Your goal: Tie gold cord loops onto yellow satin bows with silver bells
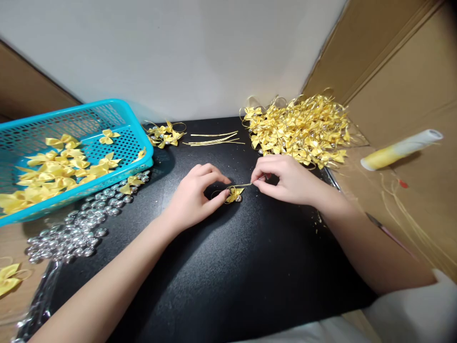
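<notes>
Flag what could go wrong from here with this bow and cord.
The yellow bow sits at the fingertips of the left grip, so it might slip if the right grip pulls the gold cord hard.
The bow pile lies just beyond the right grip, so its loops could snag.
The silver beads lie loose beside the basket; a knock might scatter them.
</notes>
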`<state>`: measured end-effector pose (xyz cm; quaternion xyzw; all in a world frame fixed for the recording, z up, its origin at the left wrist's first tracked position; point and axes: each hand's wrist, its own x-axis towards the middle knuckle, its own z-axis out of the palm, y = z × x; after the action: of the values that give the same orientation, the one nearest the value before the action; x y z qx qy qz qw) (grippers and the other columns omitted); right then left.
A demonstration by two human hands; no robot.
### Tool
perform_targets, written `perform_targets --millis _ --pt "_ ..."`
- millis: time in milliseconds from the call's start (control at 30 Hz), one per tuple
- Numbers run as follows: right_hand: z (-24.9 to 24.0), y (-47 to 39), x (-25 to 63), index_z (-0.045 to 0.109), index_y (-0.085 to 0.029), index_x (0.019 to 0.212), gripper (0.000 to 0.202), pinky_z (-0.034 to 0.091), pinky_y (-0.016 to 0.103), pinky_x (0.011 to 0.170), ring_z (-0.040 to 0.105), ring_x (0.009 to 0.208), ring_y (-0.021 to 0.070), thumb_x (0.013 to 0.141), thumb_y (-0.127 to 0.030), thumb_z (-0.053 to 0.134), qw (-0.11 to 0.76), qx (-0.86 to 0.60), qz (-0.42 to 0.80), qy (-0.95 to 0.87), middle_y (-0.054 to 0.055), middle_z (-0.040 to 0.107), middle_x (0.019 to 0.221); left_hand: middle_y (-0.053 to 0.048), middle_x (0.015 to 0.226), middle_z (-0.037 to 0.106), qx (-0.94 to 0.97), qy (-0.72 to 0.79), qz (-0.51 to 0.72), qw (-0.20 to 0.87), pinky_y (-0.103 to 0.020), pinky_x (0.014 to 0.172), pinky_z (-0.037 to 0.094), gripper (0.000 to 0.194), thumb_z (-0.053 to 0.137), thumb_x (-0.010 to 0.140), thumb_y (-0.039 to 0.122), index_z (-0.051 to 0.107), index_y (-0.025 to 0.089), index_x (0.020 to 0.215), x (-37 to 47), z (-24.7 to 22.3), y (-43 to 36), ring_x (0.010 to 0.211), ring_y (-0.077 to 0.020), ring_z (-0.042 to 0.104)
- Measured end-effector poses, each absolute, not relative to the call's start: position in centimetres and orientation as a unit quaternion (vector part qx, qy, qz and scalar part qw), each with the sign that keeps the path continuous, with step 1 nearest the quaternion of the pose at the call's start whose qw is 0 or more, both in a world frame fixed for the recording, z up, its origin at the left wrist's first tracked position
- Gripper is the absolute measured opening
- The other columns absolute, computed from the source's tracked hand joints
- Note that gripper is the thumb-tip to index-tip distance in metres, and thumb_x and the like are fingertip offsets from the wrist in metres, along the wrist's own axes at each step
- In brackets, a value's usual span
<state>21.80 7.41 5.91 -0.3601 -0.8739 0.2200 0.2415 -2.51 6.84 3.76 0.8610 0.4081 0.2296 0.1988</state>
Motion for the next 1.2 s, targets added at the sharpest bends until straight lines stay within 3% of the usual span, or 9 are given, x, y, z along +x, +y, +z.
perform_targets --millis 500,700,800,933,1033,1200 --pt "5.6 7.5 21.5 0.064 -0.017 0.074 0.012 0.042 0.027 0.068 0.055 0.067 0.0133 0.081 -0.011 0.056 0.292 -0.36 0.227 -0.857 0.002 0.063 0.072 -0.003 0.08 0.072 0.844 0.321 0.215 0.373 -0.026 0.071 0.048 0.013 0.067 0.085 0.027 0.075 0.018 0.081 -0.5 4.0 9.2 0.075 -0.0147 0.065" --pt "6.0 7.7 22.0 0.065 -0.016 0.074 0.011 0.043 0.026 0.066 0.056 0.068 0.0131 0.081 -0.012 0.058 0.305 -0.377 0.224 -0.845 0.002 0.063 0.072 -0.002 0.075 0.072 0.835 0.363 0.189 0.367 -0.024 0.061 0.043 0.015 0.062 0.085 0.026 0.071 0.016 0.077 -1.5 3.3 8.8 0.065 -0.0127 0.061" --pt "6.2 7.6 22.1 0.065 -0.017 0.074 0.011 0.043 0.026 0.066 0.057 0.068 0.0131 0.082 -0.013 0.058 0.31 -0.386 0.223 -0.84 0.002 0.063 0.072 -0.003 0.085 0.073 0.841 0.375 0.228 0.315 -0.026 0.067 0.045 0.012 0.063 0.083 0.024 0.071 0.016 0.085 -2.0 3.2 8.6 0.073 -0.0146 0.06" --pt "6.2 7.4 21.8 0.065 -0.017 0.075 0.011 0.044 0.026 0.065 0.056 0.067 0.0127 0.082 -0.013 0.058 0.308 -0.38 0.227 -0.842 0.002 0.063 0.072 -0.006 0.097 0.072 0.843 0.34 0.275 0.314 -0.03 0.075 0.049 0.023 0.069 0.082 0.029 0.071 0.017 0.101 -1.1 3.7 8.6 0.086 -0.0178 0.062" --pt "6.1 7.4 21.7 0.065 -0.017 0.074 0.011 0.044 0.026 0.065 0.056 0.067 0.0129 0.082 -0.012 0.059 0.31 -0.378 0.229 -0.842 0.001 0.063 0.072 -0.004 0.087 0.073 0.85 0.307 0.268 0.335 -0.029 0.077 0.049 0.012 0.068 0.084 0.029 0.073 0.019 0.088 -0.1 4.0 8.8 0.083 -0.0166 0.064" --pt "6.0 7.6 21.9 0.065 -0.017 0.074 0.011 0.045 0.027 0.067 0.058 0.068 0.0134 0.082 -0.014 0.059 0.308 -0.39 0.224 -0.838 0.002 0.064 0.072 -0.003 0.078 0.075 0.848 0.339 0.23 0.335 -0.026 0.064 0.045 0.015 0.064 0.086 0.028 0.074 0.018 0.08 -0.4 3.9 8.9 0.07 -0.0146 0.063"
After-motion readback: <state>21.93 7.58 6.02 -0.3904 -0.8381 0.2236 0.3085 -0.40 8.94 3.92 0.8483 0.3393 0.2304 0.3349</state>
